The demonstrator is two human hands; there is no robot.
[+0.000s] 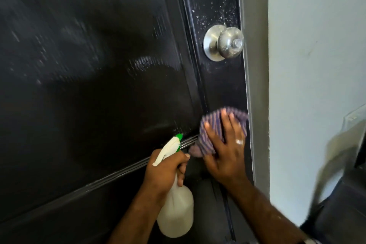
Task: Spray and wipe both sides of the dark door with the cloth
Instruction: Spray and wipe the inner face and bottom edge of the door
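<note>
Right hand (223, 144) flat on the striped cloth (217, 125), fingers (210, 130) spread straight, pressing it against the dark door (99, 85) low on the knob-side stile, just beside the grey frame (255, 85). Left hand (164, 170) is curled round the neck of the spray bottle (176, 214), nozzle aimed at the panel. White droplets speckle the door above, around the knob (225, 42), straight up from the cloth, so I'd say the right hand's next sweep runs upward along that stile.

Dark door (89, 85) upright; striped cloth (210, 134) pressed flat against it below knob (225, 42).
</note>
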